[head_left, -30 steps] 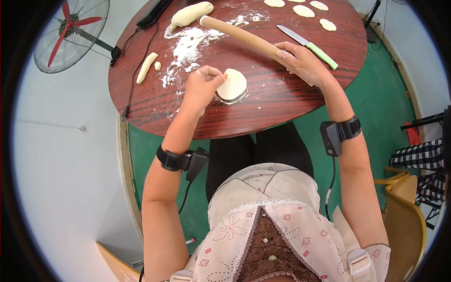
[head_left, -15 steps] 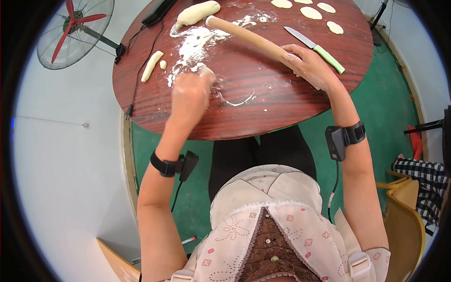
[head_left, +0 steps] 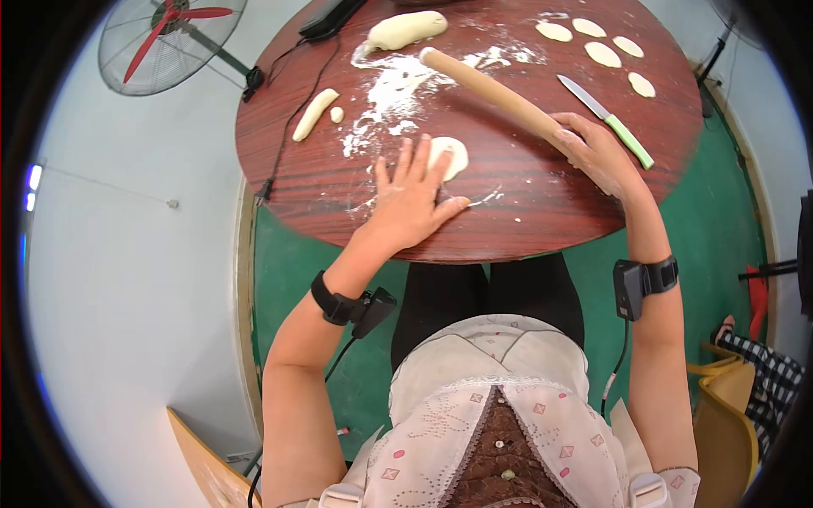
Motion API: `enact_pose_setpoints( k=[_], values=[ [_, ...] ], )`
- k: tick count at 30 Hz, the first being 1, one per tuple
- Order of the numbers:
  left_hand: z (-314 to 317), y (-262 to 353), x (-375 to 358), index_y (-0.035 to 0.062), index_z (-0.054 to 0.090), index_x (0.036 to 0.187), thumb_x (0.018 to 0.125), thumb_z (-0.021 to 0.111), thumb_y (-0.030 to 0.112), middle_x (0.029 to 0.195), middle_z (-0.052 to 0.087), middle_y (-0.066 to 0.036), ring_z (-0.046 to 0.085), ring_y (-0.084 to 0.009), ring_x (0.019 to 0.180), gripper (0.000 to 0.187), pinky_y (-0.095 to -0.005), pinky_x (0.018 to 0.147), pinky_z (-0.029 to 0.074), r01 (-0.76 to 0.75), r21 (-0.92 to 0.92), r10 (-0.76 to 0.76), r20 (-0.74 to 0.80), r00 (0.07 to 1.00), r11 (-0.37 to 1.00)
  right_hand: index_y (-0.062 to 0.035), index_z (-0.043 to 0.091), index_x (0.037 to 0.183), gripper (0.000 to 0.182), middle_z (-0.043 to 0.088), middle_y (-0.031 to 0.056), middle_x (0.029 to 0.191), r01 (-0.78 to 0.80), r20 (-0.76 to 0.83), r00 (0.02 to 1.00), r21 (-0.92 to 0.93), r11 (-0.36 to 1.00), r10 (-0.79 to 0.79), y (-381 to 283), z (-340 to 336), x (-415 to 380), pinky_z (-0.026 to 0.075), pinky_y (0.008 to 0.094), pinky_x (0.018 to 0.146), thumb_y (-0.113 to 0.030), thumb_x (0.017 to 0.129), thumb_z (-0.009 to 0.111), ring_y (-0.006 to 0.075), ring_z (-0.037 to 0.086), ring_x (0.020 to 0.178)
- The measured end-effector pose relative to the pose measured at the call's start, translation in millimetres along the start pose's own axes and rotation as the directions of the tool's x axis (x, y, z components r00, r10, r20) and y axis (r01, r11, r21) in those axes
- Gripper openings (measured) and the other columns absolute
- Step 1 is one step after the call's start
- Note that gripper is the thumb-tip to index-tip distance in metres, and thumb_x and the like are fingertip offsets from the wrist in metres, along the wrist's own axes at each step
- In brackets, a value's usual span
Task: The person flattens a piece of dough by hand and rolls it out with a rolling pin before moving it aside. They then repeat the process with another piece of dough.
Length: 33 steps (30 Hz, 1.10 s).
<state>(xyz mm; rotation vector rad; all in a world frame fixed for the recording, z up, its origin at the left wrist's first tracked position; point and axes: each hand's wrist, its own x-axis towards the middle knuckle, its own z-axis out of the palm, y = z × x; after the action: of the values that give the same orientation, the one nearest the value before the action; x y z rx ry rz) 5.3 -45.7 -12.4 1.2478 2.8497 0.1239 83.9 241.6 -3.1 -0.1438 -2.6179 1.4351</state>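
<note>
My left hand lies open near the front of the round table, fingers spread. Its index fingertip overlaps the left edge of a flat white dough disc. A wooden rolling pin slants from the upper middle down to the right, its far end near the flour. My right hand is closed around the pin's near end, raising it off the tabletop. Just right of that hand rests a knife with a green handle. White flour is scattered beyond my left hand.
A thick dough roll lies at the back of the dark red table. On the left are a dough strip, a small dough piece and a black cable. Several flat dough rounds sit at the back right. A fan stands left.
My left hand has opened from a closed, blurred shape and moved toward the table's front, and the dough disc now shows beside it. My right hand still grips the rolling pin. The whole view has shifted.
</note>
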Motion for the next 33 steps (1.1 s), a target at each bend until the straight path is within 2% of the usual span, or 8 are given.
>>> enact_pose_setpoints(
  k=[5,10,14,19,21,23,27,33],
  values=[
    [-11,-3,-3,0.0207,0.036,0.147,0.088,0.055,0.058,0.155,0.016,-0.026,0.010,-0.0450,0.144,0.072,-0.0670,0.109,0.010,-0.009,0.060,0.005,0.065,0.998,0.998,-0.0024,0.056,0.124,0.033,0.060,0.0044,0.092,-0.090,0.031,0.996,0.031,0.995,0.089,-11,-2,-3,0.044,0.0278,0.073,-0.022,0.099,0.047,0.0117,0.050,0.077],
    [-9,-33,18,-0.0015,0.025,0.148,0.092,0.046,0.060,0.156,0.014,-0.025,0.008,-0.0414,0.146,0.085,-0.0634,0.111,0.005,0.132,0.032,-0.129,-0.088,0.988,0.991,-0.0027,0.056,0.124,0.033,0.060,0.0045,0.091,-0.082,0.016,0.997,0.037,0.996,0.081,-7,-1,-2,0.044,0.0283,0.073,-0.022,0.099,0.047,0.0118,0.050,0.076],
    [-2,-53,39,-0.0029,0.023,0.148,0.094,0.040,0.059,0.157,0.014,-0.023,0.008,-0.0329,0.147,0.084,-0.0583,0.114,0.005,0.068,-0.038,-0.066,0.044,0.997,0.997,-0.0025,0.057,0.124,0.033,0.060,0.0051,0.090,-0.063,0.022,0.998,0.018,0.998,0.063,-9,-2,-3,0.045,0.0290,0.073,-0.023,0.099,0.047,0.0123,0.051,0.075],
    [-14,-69,51,-0.0059,0.021,0.147,0.096,0.034,0.058,0.157,0.015,-0.023,0.011,-0.0318,0.147,0.083,-0.0534,0.116,0.004,0.120,-0.183,-0.102,0.102,0.990,0.976,-0.0019,0.058,0.123,0.035,0.061,0.0080,0.089,-0.072,0.040,0.996,-0.036,0.997,0.074,-13,-4,-4,0.045,0.0301,0.073,-0.025,0.099,0.048,0.0146,0.052,0.075],
    [-19,-57,40,-0.0067,0.019,0.148,0.097,0.036,0.056,0.156,0.016,-0.023,0.012,-0.0325,0.147,0.082,-0.0488,0.117,0.006,-0.046,-0.550,0.139,0.129,0.982,0.834,-0.0014,0.058,0.124,0.036,0.061,0.0075,0.091,-0.036,0.004,0.999,-0.028,0.999,0.036,-3,-2,-1,0.045,0.0293,0.073,-0.026,0.099,0.048,0.0142,0.052,0.076],
    [-26,-24,9,-0.0020,0.020,0.149,0.099,0.039,0.045,0.157,0.018,-0.019,0.012,-0.0315,0.147,0.072,-0.0476,0.117,0.008,-0.176,-0.505,0.248,0.079,0.965,0.845,-0.0012,0.057,0.125,0.035,0.059,0.0030,0.094,-0.027,0.024,0.999,-0.049,0.998,0.028,1,-1,0,0.045,0.0272,0.071,-0.024,0.100,0.048,0.0108,0.049,0.077],
    [-7,-5,-9,-0.0011,0.024,0.148,0.092,0.050,0.052,0.156,0.020,-0.019,0.015,-0.0333,0.146,0.082,-0.0546,0.115,0.010,-0.213,0.011,0.212,0.070,0.975,0.977,-0.0015,0.057,0.126,0.035,0.059,0.0027,0.093,-0.105,0.036,0.993,-0.090,0.990,0.109,-10,-3,-2,0.045,0.0268,0.071,-0.023,0.100,0.048,0.0107,0.048,0.076],
    [0,-3,6,0.0079,0.027,0.149,0.087,0.054,0.060,0.155,0.018,-0.025,0.013,-0.0396,0.145,0.086,-0.0639,0.110,0.011,-0.009,0.037,0.009,0.003,1.000,0.999,-0.0011,0.057,0.125,0.034,0.058,0.0022,0.092,0.004,0.019,1.000,-0.059,0.998,-0.003,5,1,1,0.045,0.0265,0.071,-0.022,0.099,0.048,0.0102,0.047,0.075]
  ],
)
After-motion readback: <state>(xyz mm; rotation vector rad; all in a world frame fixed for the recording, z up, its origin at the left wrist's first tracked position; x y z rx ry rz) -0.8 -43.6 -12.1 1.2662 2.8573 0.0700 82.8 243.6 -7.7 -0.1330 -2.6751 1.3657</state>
